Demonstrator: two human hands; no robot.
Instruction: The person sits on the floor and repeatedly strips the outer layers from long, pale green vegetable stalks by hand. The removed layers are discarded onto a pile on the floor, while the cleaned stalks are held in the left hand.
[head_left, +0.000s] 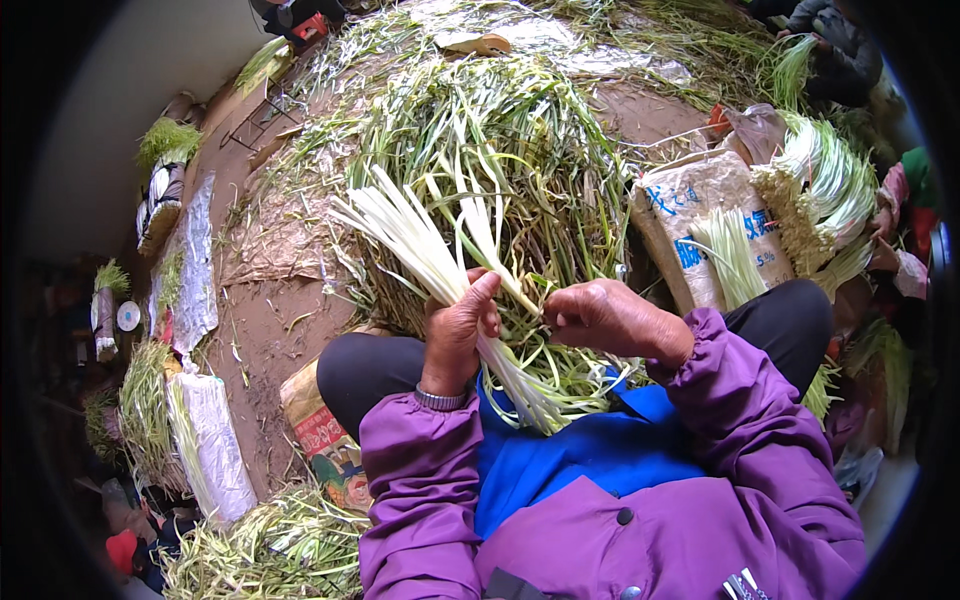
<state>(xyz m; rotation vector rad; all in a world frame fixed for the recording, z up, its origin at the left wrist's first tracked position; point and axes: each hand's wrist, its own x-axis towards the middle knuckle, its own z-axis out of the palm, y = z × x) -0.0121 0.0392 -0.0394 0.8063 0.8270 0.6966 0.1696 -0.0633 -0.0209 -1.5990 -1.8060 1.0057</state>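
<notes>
My left hand (461, 326) is closed around a bundle of pale allium stalks (420, 247), likely garlic greens. Their white ends fan out to the upper left, and the greener leaves hang over my blue apron (585, 457). Beside the left thumb, another leafy stalk (517, 289) slants down towards my right hand (611, 319). The right fingers are curled together at that stalk's lower end; whether they grip it is hidden. Directly before me rises a large heap of untrimmed green stalks (480, 142).
On my right, a printed sack (667, 217) bears a small pile of white stalks (727, 255), near a big stalk bundle (817, 187). Wrapped bundles (214, 442) lie left. Leaf scraps (277, 547) lie lower left. Other people (840, 52) sit around the edges.
</notes>
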